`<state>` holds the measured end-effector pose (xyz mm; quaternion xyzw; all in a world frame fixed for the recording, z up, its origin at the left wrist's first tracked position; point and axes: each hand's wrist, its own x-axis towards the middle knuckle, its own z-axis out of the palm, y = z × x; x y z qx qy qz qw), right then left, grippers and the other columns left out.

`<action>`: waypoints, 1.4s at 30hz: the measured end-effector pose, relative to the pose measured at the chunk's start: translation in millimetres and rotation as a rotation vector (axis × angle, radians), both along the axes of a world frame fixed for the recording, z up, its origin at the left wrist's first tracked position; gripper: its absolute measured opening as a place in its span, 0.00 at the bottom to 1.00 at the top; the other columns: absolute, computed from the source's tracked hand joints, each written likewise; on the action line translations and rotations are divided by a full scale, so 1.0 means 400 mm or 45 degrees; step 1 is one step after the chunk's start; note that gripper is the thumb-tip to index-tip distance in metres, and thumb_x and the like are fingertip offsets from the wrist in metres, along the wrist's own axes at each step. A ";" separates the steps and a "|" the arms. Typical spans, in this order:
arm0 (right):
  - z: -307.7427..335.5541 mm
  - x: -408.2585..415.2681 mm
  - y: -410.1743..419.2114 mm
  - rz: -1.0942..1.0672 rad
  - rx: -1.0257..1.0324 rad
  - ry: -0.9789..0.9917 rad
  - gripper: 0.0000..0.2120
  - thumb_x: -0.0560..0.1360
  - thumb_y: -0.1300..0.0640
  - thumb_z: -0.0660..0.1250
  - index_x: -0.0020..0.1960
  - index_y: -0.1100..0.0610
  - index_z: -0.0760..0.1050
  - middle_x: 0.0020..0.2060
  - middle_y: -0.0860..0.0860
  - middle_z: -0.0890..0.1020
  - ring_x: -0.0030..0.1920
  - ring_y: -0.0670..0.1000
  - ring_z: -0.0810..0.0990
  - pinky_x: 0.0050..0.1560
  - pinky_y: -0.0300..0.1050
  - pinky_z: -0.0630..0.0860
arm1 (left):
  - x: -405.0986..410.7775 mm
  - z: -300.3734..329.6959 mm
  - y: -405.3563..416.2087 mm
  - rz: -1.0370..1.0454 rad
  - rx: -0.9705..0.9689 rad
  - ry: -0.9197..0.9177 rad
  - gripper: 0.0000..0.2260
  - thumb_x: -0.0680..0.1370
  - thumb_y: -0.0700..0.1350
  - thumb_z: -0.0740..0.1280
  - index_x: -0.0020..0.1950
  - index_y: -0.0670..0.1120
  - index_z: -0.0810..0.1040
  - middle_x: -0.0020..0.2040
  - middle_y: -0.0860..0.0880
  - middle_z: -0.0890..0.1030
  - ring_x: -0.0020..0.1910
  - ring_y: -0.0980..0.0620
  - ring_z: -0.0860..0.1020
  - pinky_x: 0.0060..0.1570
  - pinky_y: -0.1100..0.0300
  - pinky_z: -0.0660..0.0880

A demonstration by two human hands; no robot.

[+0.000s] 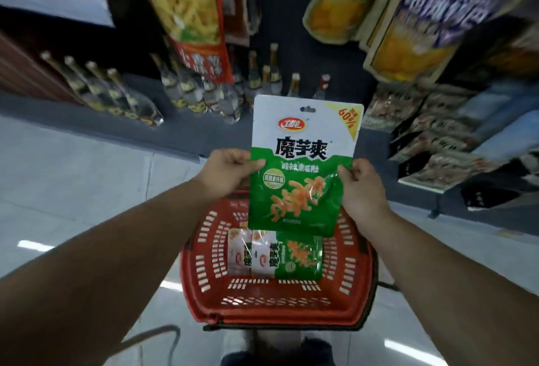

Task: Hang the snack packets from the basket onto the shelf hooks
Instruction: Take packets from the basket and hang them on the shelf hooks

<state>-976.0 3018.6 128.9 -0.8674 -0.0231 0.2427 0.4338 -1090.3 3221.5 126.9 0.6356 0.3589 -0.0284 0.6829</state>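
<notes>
A green-and-white snack packet (300, 167) with a hang hole at its top is held upright above the red plastic basket (204, 287). My left hand (227, 171) pinches its left edge and my right hand (361, 187) pinches its right edge. Inside the basket lie more packets of the same kind (277, 257), flat and overlapping, partly hidden by the held packet. The basket stands on the floor in front of my feet.
Hanging snack bags fill the top: a red fries bag (189, 15) and yellow mango bags (408, 39). Glass bottles (180, 88) stand in rows on a low grey shelf. Dark packets (437, 144) are stacked at right. Pale tiled floor (73, 185) lies left.
</notes>
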 end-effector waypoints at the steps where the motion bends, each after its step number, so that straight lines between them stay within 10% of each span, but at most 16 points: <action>1: 0.072 0.014 0.008 0.004 0.016 -0.035 0.08 0.81 0.54 0.59 0.48 0.58 0.65 0.33 0.51 0.68 0.30 0.51 0.65 0.28 0.43 0.60 | 0.021 0.072 0.013 -0.013 0.026 -0.041 0.02 0.76 0.36 0.68 0.46 0.38 0.81 0.34 0.50 0.85 0.33 0.55 0.83 0.35 0.63 0.80; 6: 0.437 0.059 0.046 -0.031 0.188 -0.193 0.12 0.81 0.54 0.59 0.54 0.64 0.67 0.53 0.65 0.75 0.53 0.65 0.75 0.47 0.53 0.72 | 0.092 0.459 0.061 -0.052 0.158 -0.282 0.04 0.77 0.36 0.67 0.44 0.40 0.80 0.38 0.48 0.85 0.39 0.52 0.83 0.44 0.60 0.82; 10: 0.773 0.068 0.050 -0.010 0.316 -0.411 0.05 0.81 0.56 0.59 0.53 0.57 0.67 0.38 0.50 0.68 0.34 0.50 0.68 0.40 0.45 0.67 | 0.115 0.786 0.068 -0.102 0.299 -0.446 0.03 0.77 0.36 0.67 0.45 0.39 0.79 0.33 0.51 0.84 0.31 0.58 0.82 0.33 0.63 0.80; 13: 1.013 0.066 0.042 -0.026 0.313 -0.503 0.16 0.81 0.54 0.59 0.63 0.64 0.68 0.46 0.61 0.74 0.41 0.62 0.76 0.42 0.56 0.73 | 0.120 1.024 0.082 -0.136 0.400 -0.535 0.04 0.76 0.40 0.70 0.46 0.40 0.81 0.38 0.47 0.85 0.35 0.52 0.82 0.36 0.61 0.81; 17: 1.244 0.059 0.034 -0.043 0.481 -0.623 0.06 0.80 0.56 0.62 0.46 0.56 0.68 0.36 0.56 0.73 0.34 0.53 0.68 0.36 0.53 0.73 | 0.110 1.259 0.082 -0.152 0.454 -0.638 0.04 0.77 0.39 0.68 0.42 0.42 0.80 0.35 0.47 0.84 0.31 0.55 0.81 0.30 0.65 0.78; 20: 1.382 0.030 0.011 -0.078 0.468 -0.723 0.07 0.79 0.56 0.63 0.46 0.58 0.69 0.36 0.53 0.74 0.34 0.51 0.68 0.35 0.44 0.67 | 0.095 1.391 0.067 -0.172 0.492 -0.670 0.07 0.77 0.41 0.68 0.47 0.37 0.80 0.45 0.39 0.83 0.43 0.43 0.81 0.47 0.51 0.81; 29: 1.578 0.054 -0.061 -0.059 0.443 -0.915 0.08 0.80 0.55 0.61 0.47 0.60 0.68 0.35 0.51 0.71 0.28 0.48 0.62 0.30 0.42 0.61 | 0.119 1.592 0.005 -0.178 0.676 -0.747 0.13 0.77 0.42 0.69 0.47 0.31 0.78 0.32 0.42 0.78 0.29 0.47 0.76 0.30 0.55 0.76; 33: 1.593 0.137 -0.085 -0.073 0.452 -0.910 0.04 0.80 0.54 0.62 0.47 0.53 0.68 0.37 0.45 0.72 0.34 0.46 0.70 0.33 0.38 0.66 | 0.193 1.624 -0.018 -0.190 0.799 -0.740 0.11 0.76 0.46 0.70 0.43 0.38 0.80 0.41 0.38 0.84 0.40 0.39 0.83 0.49 0.45 0.80; 42: 1.593 0.377 -0.309 -0.221 0.419 -0.793 0.08 0.79 0.55 0.64 0.51 0.60 0.71 0.45 0.56 0.78 0.46 0.57 0.78 0.48 0.46 0.72 | 0.491 1.636 -0.261 -0.258 0.883 -0.706 0.07 0.77 0.43 0.69 0.40 0.44 0.80 0.26 0.52 0.76 0.22 0.56 0.70 0.25 0.66 0.66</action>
